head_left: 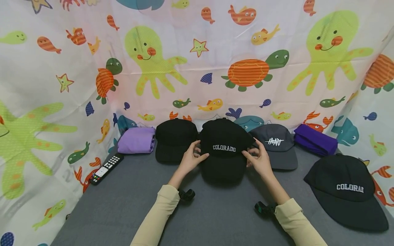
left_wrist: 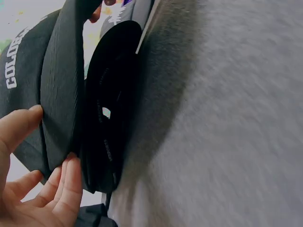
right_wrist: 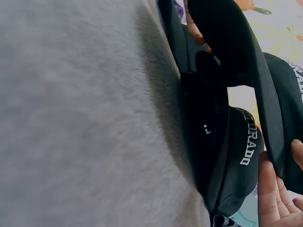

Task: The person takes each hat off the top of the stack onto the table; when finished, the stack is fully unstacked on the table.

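A black cap lettered COLORADO faces me at mid-table, held by both hands. At its left side, my left hand pinches the edge where crown and brim meet, thumb on the front and fingers behind. On the opposite side my right hand pinches it likewise. Both wrist views show the held brim raised off the table. Behind and below it, in the right wrist view, is another black cap with similar white lettering, mostly hidden in the head view.
Left of the hands stand a plain black cap, lilac folded cloth and a remote. A dark grey HEART cap, purple folded cloth and another COLORADO cap lie right. A sea-animal curtain hangs behind the grey table.
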### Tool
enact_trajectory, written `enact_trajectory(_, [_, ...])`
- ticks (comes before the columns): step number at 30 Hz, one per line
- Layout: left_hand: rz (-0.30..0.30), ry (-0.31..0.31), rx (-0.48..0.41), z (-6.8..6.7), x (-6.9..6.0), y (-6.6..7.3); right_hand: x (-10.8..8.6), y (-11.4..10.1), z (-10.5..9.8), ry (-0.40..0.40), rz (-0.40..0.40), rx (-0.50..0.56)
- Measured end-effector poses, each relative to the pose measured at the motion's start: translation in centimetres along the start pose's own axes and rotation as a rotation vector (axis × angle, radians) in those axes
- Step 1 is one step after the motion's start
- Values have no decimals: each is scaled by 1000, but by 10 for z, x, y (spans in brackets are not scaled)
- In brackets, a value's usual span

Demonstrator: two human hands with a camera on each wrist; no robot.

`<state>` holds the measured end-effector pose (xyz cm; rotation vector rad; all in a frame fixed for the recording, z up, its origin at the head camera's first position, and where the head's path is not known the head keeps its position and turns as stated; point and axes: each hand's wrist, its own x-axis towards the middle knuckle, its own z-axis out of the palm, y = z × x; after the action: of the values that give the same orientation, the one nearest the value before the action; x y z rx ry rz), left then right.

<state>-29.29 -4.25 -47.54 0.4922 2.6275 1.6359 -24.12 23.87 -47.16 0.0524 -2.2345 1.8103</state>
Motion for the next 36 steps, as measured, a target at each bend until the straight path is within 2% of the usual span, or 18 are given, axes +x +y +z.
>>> enact_trajectory(4, [8, -34, 25, -4, -6, -1, -11, -15, -1, -52, -11, 17])
enact_trajectory(10, [30, -59, 50, -8, -15, 0, -25, -34, 0, -85, 8, -33])
enact_trajectory(21, [38, -45, 18, -21, -37, 0, -37, -48, 10, -108, 11, -15])
enact_trajectory(26, [16, -23, 4, -25, -46, 2, -40, -45, 14, -113, 30, -14])
enact_trajectory(36, [-34, -20, -28, -35, -62, -4, -50, -22, 20, -164, 39, -25])
